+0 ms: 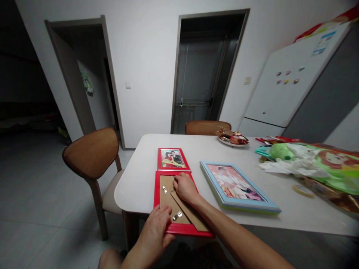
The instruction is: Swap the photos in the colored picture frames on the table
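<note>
Hands (171,209) touch the red frame (162,194); its lower edge under left fingers (160,213).

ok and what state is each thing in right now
near red frame: back side up
far red frame: face up
blue frame: face up
fridge: shut
left chair: upright, unoccupied
plate: loaded
left hand: holding near red frame
right hand: fingers bent, on its back
</note>
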Demonstrator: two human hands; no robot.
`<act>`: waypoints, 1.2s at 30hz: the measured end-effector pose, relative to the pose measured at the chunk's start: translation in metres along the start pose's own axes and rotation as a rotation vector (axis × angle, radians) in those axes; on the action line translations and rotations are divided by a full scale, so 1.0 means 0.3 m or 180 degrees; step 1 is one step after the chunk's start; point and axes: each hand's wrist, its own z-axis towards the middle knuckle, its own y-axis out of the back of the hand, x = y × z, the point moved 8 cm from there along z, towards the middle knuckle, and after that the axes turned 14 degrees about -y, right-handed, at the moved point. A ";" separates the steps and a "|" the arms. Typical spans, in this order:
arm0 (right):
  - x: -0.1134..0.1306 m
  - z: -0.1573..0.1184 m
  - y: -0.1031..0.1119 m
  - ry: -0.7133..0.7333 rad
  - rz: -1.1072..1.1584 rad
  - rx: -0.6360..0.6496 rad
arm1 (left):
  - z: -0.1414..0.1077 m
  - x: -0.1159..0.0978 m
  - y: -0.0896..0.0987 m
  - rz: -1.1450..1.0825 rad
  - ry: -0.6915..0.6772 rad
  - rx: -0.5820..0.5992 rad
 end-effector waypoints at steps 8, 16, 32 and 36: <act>-0.002 0.012 -0.004 -0.0040 -0.0082 0.0080 | 0.017 -0.003 0.009 -0.0114 0.0007 0.0039; -0.046 -0.150 0.068 0.0307 0.0212 0.0443 | 0.011 0.004 -0.004 -0.0291 0.0233 0.0192; 0.049 -0.179 0.233 0.0418 0.1010 0.0134 | 0.026 0.124 0.083 -0.2259 0.1322 -0.1565; 0.057 -0.174 0.242 0.0513 0.1247 0.0161 | -0.008 0.225 0.135 -0.2872 0.1705 -0.2206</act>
